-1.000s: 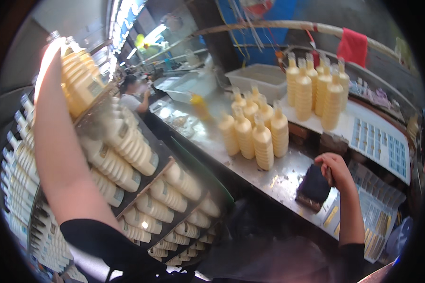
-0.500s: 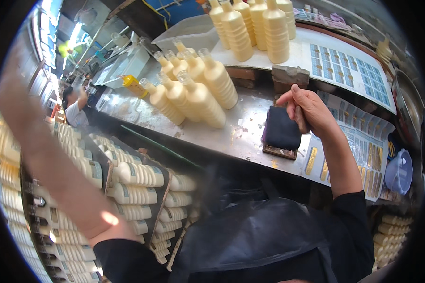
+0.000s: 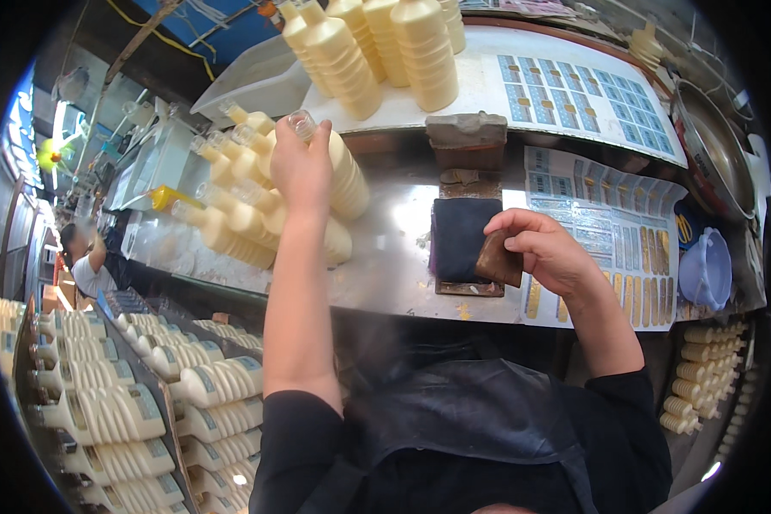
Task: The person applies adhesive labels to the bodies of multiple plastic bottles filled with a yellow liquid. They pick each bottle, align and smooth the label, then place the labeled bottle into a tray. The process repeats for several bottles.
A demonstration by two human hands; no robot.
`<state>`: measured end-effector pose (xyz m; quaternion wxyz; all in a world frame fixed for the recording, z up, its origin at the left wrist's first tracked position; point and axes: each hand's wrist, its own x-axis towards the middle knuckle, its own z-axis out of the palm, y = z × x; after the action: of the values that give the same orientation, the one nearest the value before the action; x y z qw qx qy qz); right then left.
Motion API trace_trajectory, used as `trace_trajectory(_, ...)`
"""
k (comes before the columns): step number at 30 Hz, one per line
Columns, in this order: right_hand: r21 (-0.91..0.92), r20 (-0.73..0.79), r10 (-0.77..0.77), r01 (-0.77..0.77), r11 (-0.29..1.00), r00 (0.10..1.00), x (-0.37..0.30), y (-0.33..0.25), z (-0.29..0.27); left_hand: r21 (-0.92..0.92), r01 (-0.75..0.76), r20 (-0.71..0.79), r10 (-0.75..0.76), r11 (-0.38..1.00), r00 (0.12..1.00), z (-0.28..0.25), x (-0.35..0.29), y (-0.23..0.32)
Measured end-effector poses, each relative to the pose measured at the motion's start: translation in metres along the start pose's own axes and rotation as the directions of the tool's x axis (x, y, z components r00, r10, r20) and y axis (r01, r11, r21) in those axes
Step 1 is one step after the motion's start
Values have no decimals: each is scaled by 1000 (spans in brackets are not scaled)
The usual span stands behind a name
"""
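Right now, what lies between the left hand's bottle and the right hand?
In the head view, rightward from the bottle: shiny metal benchtop, then the black pad, partly overlapped by the brown piece in the right hand.

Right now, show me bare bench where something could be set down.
Mostly bare metal lies between the lower bottles and black pad; a narrower white strip between the upper bottles and labels. Crowded: left, around the left hand; right, under the lower sheet.
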<state>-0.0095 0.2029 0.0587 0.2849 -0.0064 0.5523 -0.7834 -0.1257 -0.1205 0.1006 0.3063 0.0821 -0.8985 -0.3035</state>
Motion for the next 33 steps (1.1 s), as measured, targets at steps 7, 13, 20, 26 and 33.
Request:
trace_trajectory(7, -437, -149, -187, 105, 893, 971, 22, 0, 1, -683, 181, 448, 210, 708, 869, -38, 4, 46)
trace_trajectory(13, -406, -72, -300, 247, 880, 951, 32, 17, 5, -693, 594, 718, 310, 409, 623, 33, -15, 85)
trace_trajectory(20, -159, -189, -120, 90, 983, 975, 32, 26, -9, -597, 179, 584, 270, 782, 766, 76, -90, 44)
trace_trajectory(26, -176, -247, -117, 74, 982, 962, 34, 31, -11, -611, 587, 741, 124, 531, 660, 51, -138, 54)
trace_trajectory(33, -558, -519, -322, -29, 829, 792, -26, 35, -51, -582, 616, 741, 34, 531, 671, 54, -140, 58)
